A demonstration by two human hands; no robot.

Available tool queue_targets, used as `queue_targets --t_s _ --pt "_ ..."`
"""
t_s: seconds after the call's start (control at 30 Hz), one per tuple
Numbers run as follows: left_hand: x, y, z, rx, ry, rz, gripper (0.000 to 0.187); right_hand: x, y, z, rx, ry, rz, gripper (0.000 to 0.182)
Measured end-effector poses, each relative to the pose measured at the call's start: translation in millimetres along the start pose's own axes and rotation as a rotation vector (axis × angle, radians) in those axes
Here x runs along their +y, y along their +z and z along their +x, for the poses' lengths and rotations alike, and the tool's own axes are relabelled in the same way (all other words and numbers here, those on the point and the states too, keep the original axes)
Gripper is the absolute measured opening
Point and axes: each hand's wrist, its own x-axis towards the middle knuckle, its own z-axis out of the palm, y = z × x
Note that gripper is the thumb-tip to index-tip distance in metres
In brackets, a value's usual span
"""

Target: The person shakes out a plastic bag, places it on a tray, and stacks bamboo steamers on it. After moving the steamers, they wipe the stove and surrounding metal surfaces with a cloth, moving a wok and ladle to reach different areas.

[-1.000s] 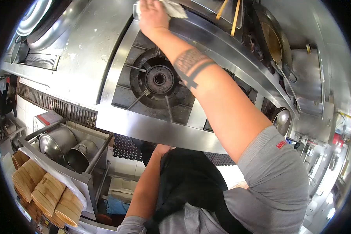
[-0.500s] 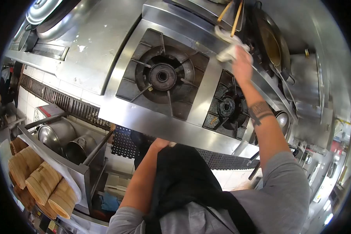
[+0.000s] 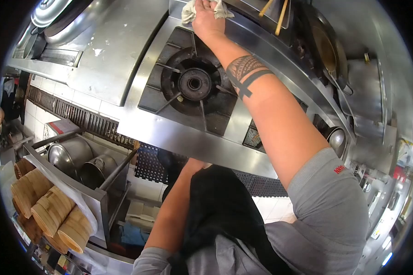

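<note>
At the top of the head view, my right hand (image 3: 208, 20) presses a bunched pale cloth (image 3: 189, 13) against the raised steel back ledge of the stove (image 3: 170, 130). Its fingers are bent over the cloth. My right forearm crosses the smaller burner and hides most of it. The large burner (image 3: 194, 82) lies just below that hand, with nothing on its grate. My left hand (image 3: 196, 165) is low by the stove's front edge, against my black apron (image 3: 220, 206). It looks curled, with a small pale bit beside it; the fingertips are hidden.
Woks (image 3: 323, 48) and two wooden sticks (image 3: 282, 18) stand behind the stove at right. A steel counter (image 3: 108, 50) adjoins on the left. Below it, a cart (image 3: 98, 199) carries metal pots (image 3: 69, 158) and bamboo steamers (image 3: 53, 208). A black perforated mat (image 3: 149, 165) covers part of the floor.
My right hand has slid the cloth left along the back ledge, from behind the small burner to the far left corner behind the large one. My left hand has stayed nearly in place.
</note>
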Motion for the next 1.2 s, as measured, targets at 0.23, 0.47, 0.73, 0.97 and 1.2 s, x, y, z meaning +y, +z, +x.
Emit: queue_targets --t_s 0.23,0.47,0.73,0.97,1.2 --pt "2.3 7.1 0.2 0.008 -0.046 -0.154 0.038 177.0 -128.8 -158.8 -0.138 0.174 0.046 0.062" --pt "-12.3 31.6 -9.5 0.199 0.117 0.111 0.036 276.7 -214.2 -280.1 -0.391 0.89 -0.19 0.043" --pt "-49.8 -4.3 -94.1 0.279 -0.163 -0.156 0.045 208.8 -113.2 -181.8 -0.886 0.784 -0.144 0.051" --pt "-111.6 -77.0 -213.7 0.344 -0.566 -0.233 0.03 69.7 -29.8 -42.6 -0.949 0.465 0.086 0.048" --pt "-131.1 -98.7 -291.6 0.491 -0.671 -0.203 0.034 -80.2 34.8 63.7 -0.779 0.179 0.178 0.048"
